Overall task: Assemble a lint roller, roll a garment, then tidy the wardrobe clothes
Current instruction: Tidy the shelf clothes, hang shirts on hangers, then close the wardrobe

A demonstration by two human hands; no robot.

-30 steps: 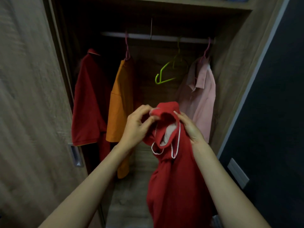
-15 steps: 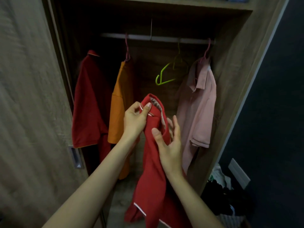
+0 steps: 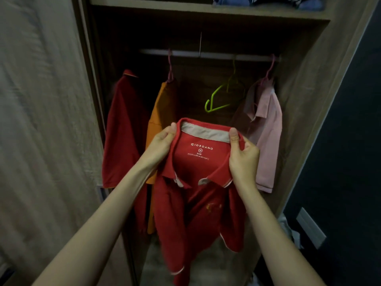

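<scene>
A red polo shirt (image 3: 198, 207) hangs in front of the open wardrobe, its collar spread wide with the inside label facing me. My left hand (image 3: 161, 144) pinches the collar's left side, thumb on top. My right hand (image 3: 243, 156) grips the collar's right side. Behind the shirt an empty green hanger (image 3: 216, 102) hangs from the wardrobe rail (image 3: 206, 54). No lint roller is in view.
On the rail hang a dark red shirt (image 3: 123, 129) at the left, an orange shirt (image 3: 160, 112) and a pink shirt (image 3: 266, 139) at the right. The sliding door (image 3: 45, 120) stands at my left. Folded clothes (image 3: 268, 1) lie on the upper shelf. A dark wall (image 3: 346, 141) is at the right.
The red shirt was bunched and folded lengthwise between my hands; now both hands have moved apart and hold the collar spread open, facing me.
</scene>
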